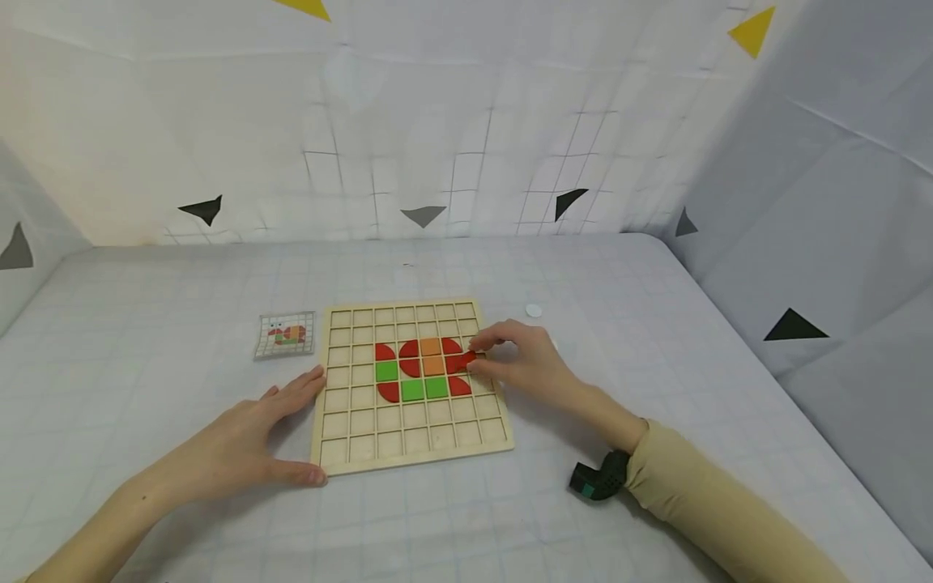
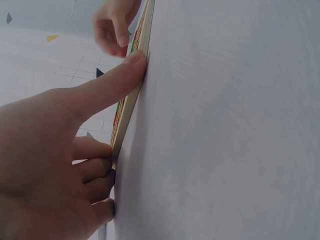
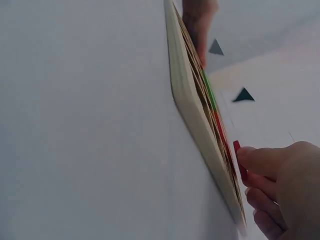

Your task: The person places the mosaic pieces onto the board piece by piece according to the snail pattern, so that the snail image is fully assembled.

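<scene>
A pale wooden grid board lies on the white table. Red curved tiles, green square tiles and orange square tiles fill several cells near its middle. My right hand pinches a small red tile between thumb and fingers, just over the right part of the pattern. In the right wrist view that tile stands tilted and apart from the board. My left hand rests at the board's left side, thumb and fingers spread and touching its edge.
Left of the board's far corner lies a small pattern card with a coloured picture on a grid. A small whitish disc sits beyond the right hand. A black device is at the right wrist. White sheet walls enclose the table.
</scene>
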### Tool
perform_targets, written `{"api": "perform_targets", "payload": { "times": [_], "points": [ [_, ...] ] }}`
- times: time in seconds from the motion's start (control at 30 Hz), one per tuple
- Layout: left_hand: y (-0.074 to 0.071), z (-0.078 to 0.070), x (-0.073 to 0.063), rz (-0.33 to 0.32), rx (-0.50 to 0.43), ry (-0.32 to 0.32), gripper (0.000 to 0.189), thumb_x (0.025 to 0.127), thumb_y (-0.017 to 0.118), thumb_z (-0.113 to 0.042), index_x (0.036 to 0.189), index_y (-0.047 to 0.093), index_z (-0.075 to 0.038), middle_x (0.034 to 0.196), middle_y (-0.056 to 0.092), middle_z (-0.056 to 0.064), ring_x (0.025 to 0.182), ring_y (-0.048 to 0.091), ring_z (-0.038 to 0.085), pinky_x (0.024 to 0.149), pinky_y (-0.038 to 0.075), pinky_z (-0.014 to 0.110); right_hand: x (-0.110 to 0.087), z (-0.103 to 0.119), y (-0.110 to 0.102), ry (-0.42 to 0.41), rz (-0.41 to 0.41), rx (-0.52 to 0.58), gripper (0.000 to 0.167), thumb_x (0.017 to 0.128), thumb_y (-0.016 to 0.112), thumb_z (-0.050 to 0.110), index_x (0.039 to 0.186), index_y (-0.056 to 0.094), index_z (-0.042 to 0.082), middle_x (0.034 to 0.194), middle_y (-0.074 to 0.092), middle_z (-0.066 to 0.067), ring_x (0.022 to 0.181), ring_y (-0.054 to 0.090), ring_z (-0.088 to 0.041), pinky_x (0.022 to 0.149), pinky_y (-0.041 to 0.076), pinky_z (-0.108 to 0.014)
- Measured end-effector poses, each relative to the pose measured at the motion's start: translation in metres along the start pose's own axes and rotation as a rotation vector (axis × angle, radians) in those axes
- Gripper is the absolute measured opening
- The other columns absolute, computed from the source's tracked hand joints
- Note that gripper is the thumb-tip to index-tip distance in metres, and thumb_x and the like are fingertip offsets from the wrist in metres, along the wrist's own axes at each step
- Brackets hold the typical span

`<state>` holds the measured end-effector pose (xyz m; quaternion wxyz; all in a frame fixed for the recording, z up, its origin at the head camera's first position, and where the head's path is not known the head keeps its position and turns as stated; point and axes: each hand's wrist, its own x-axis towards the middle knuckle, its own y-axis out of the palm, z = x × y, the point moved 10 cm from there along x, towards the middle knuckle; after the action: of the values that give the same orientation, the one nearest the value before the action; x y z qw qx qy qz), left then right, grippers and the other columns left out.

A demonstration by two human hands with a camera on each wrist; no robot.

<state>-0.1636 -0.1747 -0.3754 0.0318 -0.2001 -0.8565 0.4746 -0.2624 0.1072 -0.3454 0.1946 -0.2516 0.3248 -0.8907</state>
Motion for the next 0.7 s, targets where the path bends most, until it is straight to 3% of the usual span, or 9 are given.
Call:
{"api": "perform_targets", "payload": {
  "times": [0.33, 0.7],
  "points": [
    [-0.001, -0.002, 0.000, -0.007, 0.006, 0.010, 0.117, 0.064, 0.071, -0.079, 0.157, 0.034, -0.019, 0.166, 0.024, 0.000, 0.139, 0.030, 0.059, 0.109, 0.027, 0.073, 0.038, 0.038, 0.052, -0.008, 0.059, -0.043, 0.021, 0.086, 0.080, 0.020, 0.103, 0.074, 0.010, 0.096, 0.074, 0.003, 0.088, 0.066, -0.009, 0.079, 0.055, -0.025],
    [0.000, -0.003, 0.000, -0.008, 0.015, 0.006, 0.115, 0.065, 0.072, -0.078, 0.156, 0.035, -0.018, 0.166, 0.025, 0.001, 0.138, 0.030, 0.061, 0.108, 0.027, 0.074, 0.056, 0.066, 0.082, -0.036, 0.050, -0.100, 0.018, 0.088, 0.078, 0.019, 0.101, 0.074, 0.007, 0.092, 0.074, -0.002, 0.081, 0.063, -0.013, 0.072, 0.050, -0.019]
  ]
}}
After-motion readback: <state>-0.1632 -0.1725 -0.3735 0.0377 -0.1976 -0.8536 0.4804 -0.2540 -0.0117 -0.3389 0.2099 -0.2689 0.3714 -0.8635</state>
